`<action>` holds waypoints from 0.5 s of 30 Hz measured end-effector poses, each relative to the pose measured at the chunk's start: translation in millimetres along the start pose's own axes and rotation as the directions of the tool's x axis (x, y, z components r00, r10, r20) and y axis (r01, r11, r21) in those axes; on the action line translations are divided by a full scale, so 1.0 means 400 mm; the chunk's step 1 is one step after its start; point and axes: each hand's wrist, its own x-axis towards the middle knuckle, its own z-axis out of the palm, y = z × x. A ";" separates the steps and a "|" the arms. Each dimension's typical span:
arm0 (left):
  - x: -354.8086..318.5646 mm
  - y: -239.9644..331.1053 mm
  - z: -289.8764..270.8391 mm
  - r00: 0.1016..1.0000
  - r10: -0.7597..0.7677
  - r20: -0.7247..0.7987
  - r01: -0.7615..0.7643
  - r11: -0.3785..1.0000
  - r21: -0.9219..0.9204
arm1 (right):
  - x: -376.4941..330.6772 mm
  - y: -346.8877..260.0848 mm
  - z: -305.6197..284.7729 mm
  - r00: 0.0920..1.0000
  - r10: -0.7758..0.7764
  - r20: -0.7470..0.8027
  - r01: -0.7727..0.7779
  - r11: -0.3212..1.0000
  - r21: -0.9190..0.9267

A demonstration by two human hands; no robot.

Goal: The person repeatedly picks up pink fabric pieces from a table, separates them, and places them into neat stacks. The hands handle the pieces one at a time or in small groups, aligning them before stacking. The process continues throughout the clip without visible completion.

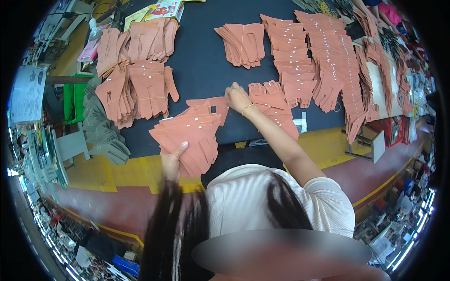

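Observation:
My left hand (172, 159) grips a fanned stack of salmon-pink cut pieces (187, 140), leather-like, with slots and small white marks. Its thumb lies on top of the stack, and the other fingers are hidden underneath. At the far right of that stack, my right hand (238, 97) has its fingers closed at the edge of one pink piece (221, 107), which sticks out past the others. Just right of this hand lies a row of overlapping pink pieces with buckle-like square ends (262, 89).
Tied pink bundles (149, 89) lie at the table's left, and another bundle (243, 44) at the back. Long overlapping rows (328, 56) cover the right side of the dark table (197, 61). Grey-green pieces (101, 122) hang at the left edge. A stool (372, 147) stands at right.

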 end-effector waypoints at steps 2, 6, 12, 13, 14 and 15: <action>0.027 0.013 0.002 0.996 0.089 0.003 -0.089 0.995 0.053 | 0.011 -0.010 -0.056 0.996 -0.071 0.056 0.055 0.965 0.257; 0.098 0.044 0.011 0.989 0.076 0.125 -0.084 0.994 0.063 | 0.126 0.002 -0.230 0.990 -0.138 0.033 0.119 0.934 0.336; 0.236 0.043 0.086 0.937 0.045 0.347 -0.011 0.995 -0.099 | 0.331 0.048 -0.416 0.918 -0.136 -0.373 0.059 0.976 -0.211; 0.274 0.038 0.100 0.926 0.024 0.378 0.010 0.996 -0.088 | 0.329 0.051 -0.419 0.930 -0.106 -0.353 0.130 0.991 0.044; 0.309 0.026 0.112 0.914 -0.003 0.407 0.038 0.996 -0.078 | 0.319 0.054 -0.417 0.950 -0.039 -0.310 0.138 0.943 0.304; 0.344 0.009 0.118 0.885 0.015 0.465 0.041 0.993 -0.111 | 0.289 0.053 -0.398 0.963 -0.097 -0.252 0.184 0.920 0.346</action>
